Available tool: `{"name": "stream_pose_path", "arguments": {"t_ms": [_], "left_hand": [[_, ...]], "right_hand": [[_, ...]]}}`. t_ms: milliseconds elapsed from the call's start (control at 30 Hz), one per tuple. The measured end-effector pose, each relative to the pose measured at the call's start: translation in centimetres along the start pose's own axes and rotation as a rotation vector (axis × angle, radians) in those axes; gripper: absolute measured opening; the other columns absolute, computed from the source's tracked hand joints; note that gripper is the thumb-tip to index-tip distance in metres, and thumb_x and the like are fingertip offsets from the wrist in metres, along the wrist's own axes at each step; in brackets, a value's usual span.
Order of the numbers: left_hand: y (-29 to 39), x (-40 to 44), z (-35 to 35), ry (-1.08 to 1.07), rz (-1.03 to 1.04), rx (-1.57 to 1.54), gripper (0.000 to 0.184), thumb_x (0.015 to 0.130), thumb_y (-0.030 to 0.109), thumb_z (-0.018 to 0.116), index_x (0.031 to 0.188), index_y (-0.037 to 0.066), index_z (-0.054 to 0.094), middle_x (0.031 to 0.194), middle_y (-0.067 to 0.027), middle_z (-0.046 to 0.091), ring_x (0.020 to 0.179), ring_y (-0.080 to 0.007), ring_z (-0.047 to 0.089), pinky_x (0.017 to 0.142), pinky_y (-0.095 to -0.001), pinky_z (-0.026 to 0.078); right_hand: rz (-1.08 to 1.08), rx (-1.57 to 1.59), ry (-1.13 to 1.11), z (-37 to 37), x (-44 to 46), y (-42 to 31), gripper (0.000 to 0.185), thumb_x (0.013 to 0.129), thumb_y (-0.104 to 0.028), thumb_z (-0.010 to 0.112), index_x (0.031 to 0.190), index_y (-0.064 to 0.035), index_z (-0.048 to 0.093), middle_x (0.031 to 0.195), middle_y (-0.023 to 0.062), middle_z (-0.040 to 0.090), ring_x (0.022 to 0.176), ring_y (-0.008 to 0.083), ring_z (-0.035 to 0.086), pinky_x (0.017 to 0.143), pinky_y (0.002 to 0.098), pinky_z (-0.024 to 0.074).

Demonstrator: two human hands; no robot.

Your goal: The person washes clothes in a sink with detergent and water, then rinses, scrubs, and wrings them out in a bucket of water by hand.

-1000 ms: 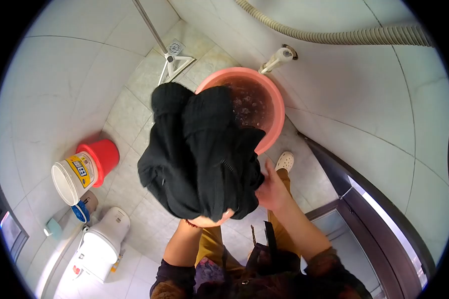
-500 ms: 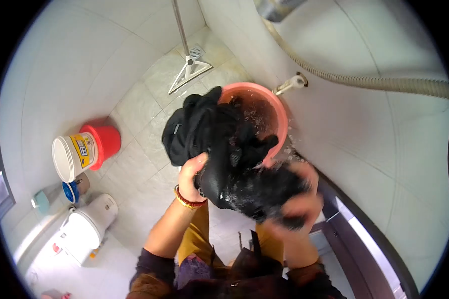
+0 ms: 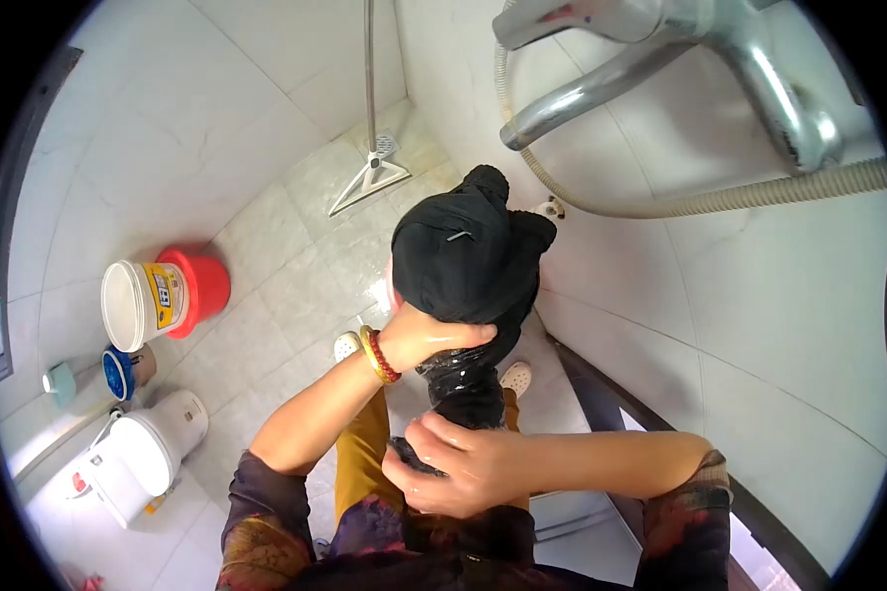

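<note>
A wet black garment (image 3: 463,261) is bunched up in front of me, its bulk hanging over the pink basin, of which only a sliver of rim (image 3: 392,288) shows at the left. My left hand (image 3: 434,340), with a red and gold bracelet at the wrist, is wrapped round the garment below the bulky part. Closer to my body, my right hand (image 3: 458,463) grips the narrow, twisted end of the same cloth. The stretch between both hands looks glossy with water. Most of the basin is hidden beneath the fabric.
A metal tap (image 3: 601,94) and a ribbed hose (image 3: 710,207) are on the right wall. A floor squeegee (image 3: 373,182) stands near the drain. At left are a white bucket (image 3: 138,305), a red bucket (image 3: 205,291) and a toilet (image 3: 153,448).
My right hand has come inward from the right to near my body, still gripping the cloth. The garment's bulk has shifted right, covering most of the basin. The tap has come further into view.
</note>
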State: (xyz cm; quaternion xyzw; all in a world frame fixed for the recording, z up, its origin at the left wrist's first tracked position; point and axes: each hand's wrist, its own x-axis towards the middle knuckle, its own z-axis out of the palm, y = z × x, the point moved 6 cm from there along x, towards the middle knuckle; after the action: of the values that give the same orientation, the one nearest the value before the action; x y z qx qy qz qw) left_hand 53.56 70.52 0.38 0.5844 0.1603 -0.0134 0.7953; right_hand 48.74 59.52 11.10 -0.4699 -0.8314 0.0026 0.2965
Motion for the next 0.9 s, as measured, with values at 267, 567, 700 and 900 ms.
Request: {"name": "stream_pose_path", "arguments": {"t_ms": [267,567,700,900], "left_hand": [[0.0,0.5,1.8,0.039,0.211,0.494,0.046,0.061,0.018,0.067,0.102,0.001,0.057,0.098,-0.019,0.057,0.089,-0.0349,0.053,0.079,-0.037,0.044],[-4.9,0.7,0.1,0.18,0.135,0.695,0.043,0.059,0.02,0.068,0.097,0.001,0.059,0.093,-0.0186,0.061,0.085,-0.0336,0.059,0.076,-0.0381,0.047],[-6.1,-1.1,-1.5,0.17,-0.19,-0.51,0.039,0.072,0.011,0.065,0.108,-0.002,0.057,0.1,-0.0104,0.062,0.091,-0.0189,0.059,0.081,-0.0305,0.047],[-5.8,-2.8,0.4,0.116,-0.113,-1.001,0.047,0.078,0.022,0.047,0.119,-0.001,0.049,0.111,-0.0156,0.058,0.097,-0.027,0.058,0.089,-0.0369,0.045]], "right_hand": [[-0.187,-0.193,-0.203,6.3,-1.2,-0.8,0.024,0.073,-0.023,0.052,0.081,-0.0033,0.062,0.093,0.0069,0.055,0.081,0.0241,0.053,0.075,0.0376,0.0444],[-0.194,-0.159,-0.365,12.4,-3.3,-0.5,0.023,0.07,-0.022,0.053,0.081,-0.0044,0.063,0.094,0.0079,0.054,0.088,0.0253,0.052,0.083,0.0378,0.0423],[0.369,0.154,0.17,1.3,-1.5,1.8,0.014,0.068,-0.016,0.059,0.08,-0.0106,0.058,0.101,0.0089,0.049,0.092,0.0283,0.049,0.084,0.0362,0.0403],[0.955,1.52,1.181,1.2,-10.1,9.6,0.025,0.093,-0.025,0.039,0.099,-0.0043,0.052,0.094,0.0107,0.052,0.089,0.0192,0.052,0.083,0.0312,0.0399]]}}
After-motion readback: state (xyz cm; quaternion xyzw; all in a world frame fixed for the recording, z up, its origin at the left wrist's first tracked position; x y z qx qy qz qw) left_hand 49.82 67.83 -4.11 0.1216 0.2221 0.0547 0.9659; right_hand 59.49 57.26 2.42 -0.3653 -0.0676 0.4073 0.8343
